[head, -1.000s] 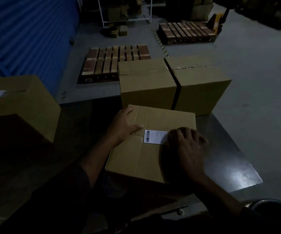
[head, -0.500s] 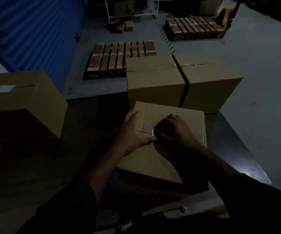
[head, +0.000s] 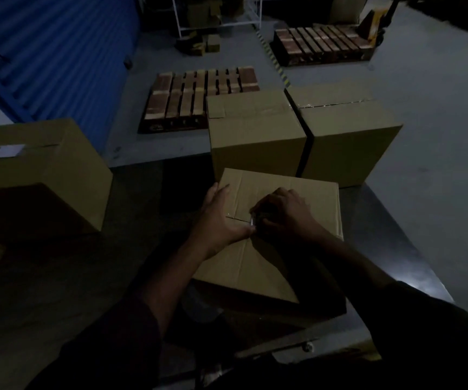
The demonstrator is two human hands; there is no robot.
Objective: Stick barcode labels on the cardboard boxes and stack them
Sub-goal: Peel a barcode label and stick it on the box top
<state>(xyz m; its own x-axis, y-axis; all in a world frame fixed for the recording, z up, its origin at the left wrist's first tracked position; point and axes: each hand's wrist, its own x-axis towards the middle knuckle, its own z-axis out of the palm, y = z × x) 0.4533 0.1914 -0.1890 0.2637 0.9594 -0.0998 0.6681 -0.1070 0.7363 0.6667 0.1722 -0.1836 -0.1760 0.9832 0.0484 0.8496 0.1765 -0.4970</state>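
Observation:
A flat cardboard box lies on the dark table in front of me. My left hand rests flat on its left part, thumb stretched toward the middle seam. My right hand presses down on the white barcode label, and only a thin white sliver of the label shows at its fingertips. The two hands nearly touch at the seam.
Two taller taped boxes stand side by side just behind the flat box. A large box with a white label stands at the left. Wooden pallets lie on the floor beyond, and a blue corrugated wall stands at the left.
My right hand slid left across the label, which was in plain sight a second ago and is now almost covered. My left hand stayed on the box.

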